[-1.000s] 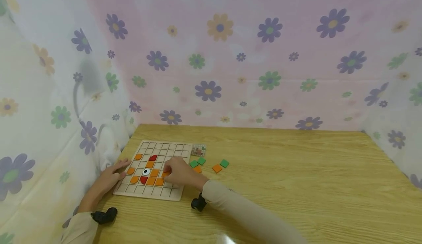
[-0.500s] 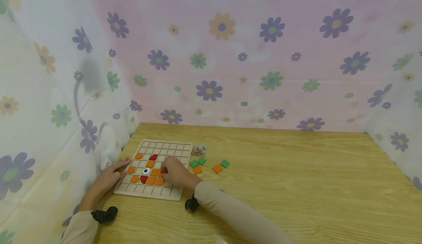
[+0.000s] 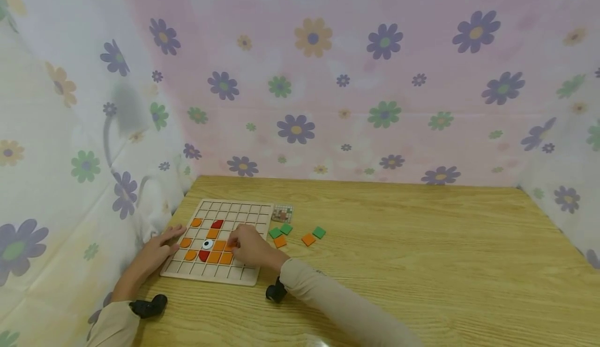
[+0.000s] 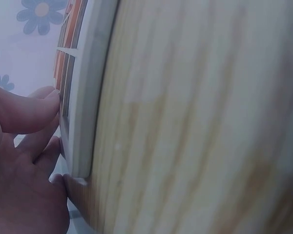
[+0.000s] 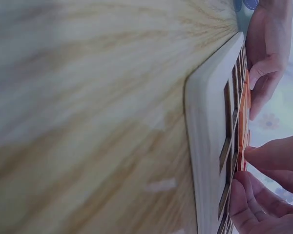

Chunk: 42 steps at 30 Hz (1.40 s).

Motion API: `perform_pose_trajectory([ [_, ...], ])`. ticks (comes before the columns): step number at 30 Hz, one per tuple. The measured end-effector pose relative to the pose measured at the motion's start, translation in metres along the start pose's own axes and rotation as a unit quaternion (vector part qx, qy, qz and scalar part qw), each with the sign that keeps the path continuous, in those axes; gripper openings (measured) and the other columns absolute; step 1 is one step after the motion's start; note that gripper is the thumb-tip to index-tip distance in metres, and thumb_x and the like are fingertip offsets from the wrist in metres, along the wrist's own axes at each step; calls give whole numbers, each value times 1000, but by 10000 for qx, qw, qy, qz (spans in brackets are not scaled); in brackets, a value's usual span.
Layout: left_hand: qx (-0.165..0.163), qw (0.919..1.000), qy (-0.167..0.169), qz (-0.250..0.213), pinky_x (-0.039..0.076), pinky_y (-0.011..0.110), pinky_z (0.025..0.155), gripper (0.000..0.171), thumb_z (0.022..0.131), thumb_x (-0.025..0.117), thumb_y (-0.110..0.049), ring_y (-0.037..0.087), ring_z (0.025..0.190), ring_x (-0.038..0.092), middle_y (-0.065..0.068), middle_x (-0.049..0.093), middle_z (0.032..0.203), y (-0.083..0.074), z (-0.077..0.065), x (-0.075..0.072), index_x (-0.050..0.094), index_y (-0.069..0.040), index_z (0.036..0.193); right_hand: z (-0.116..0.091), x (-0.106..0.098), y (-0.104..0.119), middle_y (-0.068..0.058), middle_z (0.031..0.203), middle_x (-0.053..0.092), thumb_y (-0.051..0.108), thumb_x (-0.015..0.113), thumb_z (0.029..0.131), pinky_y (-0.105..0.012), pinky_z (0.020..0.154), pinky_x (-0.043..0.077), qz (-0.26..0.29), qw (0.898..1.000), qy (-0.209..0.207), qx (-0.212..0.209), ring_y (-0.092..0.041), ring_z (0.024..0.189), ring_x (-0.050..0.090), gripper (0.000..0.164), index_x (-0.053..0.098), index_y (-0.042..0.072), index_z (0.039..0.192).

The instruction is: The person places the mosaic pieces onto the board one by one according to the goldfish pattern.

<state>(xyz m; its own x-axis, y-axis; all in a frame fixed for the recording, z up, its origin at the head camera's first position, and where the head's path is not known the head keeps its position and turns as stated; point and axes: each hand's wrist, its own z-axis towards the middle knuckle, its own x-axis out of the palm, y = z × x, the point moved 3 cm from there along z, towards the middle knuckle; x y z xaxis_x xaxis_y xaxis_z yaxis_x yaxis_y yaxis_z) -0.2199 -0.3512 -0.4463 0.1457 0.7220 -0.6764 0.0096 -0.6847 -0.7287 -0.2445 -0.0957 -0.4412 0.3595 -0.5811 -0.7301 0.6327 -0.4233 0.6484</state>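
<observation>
Orange tile (image 3: 228,248) sits on the grid board (image 3: 199,270), just toward 3 o'clock of its middle; right hand (image 3: 253,247) looks to be pinching it, thumb against fingertips. Main risk: tile ends up crooked across a grid line, because the fingers mask most of that cell (can't see if it's flush). Next: a sideways push could bump the neighbouring tile (image 3: 219,246) at its 9 o'clock. A hard off-centre press might skid the board; left hand (image 3: 154,253) should limit that, fingers stretched out at the 9 o'clock edge, gripping nothing. Right hand pose: knuckles up, fingers aimed at 10 o'clock, wrist low past the board's 3 o'clock edge, sleeve (image 3: 347,302) trailing to 5 o'clock.
</observation>
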Motion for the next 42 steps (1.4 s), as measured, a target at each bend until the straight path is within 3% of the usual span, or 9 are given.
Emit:
perform_pose_trajectory([
  [12, 15, 10000, -21, 95, 9, 66, 105, 55, 96, 54, -22, 44, 140, 6, 22, 23, 151, 2, 1, -1, 37, -1, 144, -16, -19, 2, -3, 91, 63, 0, 59, 84, -15, 65, 44, 142, 9997, 205, -7, -8, 78, 54, 19, 73, 6, 95],
  [20, 95, 9999, -29, 70, 9, 65, 105, 54, 96, 53, -20, 45, 140, 6, 23, 24, 151, 0, 1, -1, 38, 1, 143, -34, -37, -9, 0, 102, 58, 4, 56, 90, -20, 72, 47, 250, 9970, 691, 242, -15, 93, 56, 19, 70, 7, 102],
  [28, 89, 9999, -45, 45, 10, 64, 106, 55, 97, 53, -23, 44, 140, 6, 22, 23, 151, 0, 0, -1, 37, 0, 144, -47, -52, -22, -3, 98, 59, 6, 62, 88, -18, 61, 42, -215, 9984, 521, 75, -11, 74, 52, 14, 71, 8, 98],
  [35, -28, 10000, -15, -29, 9, 64, 106, 55, 96, 54, -22, 43, 141, 5, 20, 22, 152, 1, 0, 1, 37, -2, 145, -58, -61, -34, -2, 95, 63, 6, 65, 87, -19, 63, 42, -576, 9970, 505, 82, -14, 80, 53, 13, 72, 7, 97],
  [42, -79, 10000, -14, 1, 8, 65, 106, 56, 96, 54, -22, 42, 141, 5, 20, 21, 153, -1, 0, 0, 36, -3, 145, -64, -67, -46, -3, 92, 60, 0, 66, 81, -20, 57, 40, -666, 9964, 496, 179, -10, 72, 47, 15, 73, 7, 93],
])
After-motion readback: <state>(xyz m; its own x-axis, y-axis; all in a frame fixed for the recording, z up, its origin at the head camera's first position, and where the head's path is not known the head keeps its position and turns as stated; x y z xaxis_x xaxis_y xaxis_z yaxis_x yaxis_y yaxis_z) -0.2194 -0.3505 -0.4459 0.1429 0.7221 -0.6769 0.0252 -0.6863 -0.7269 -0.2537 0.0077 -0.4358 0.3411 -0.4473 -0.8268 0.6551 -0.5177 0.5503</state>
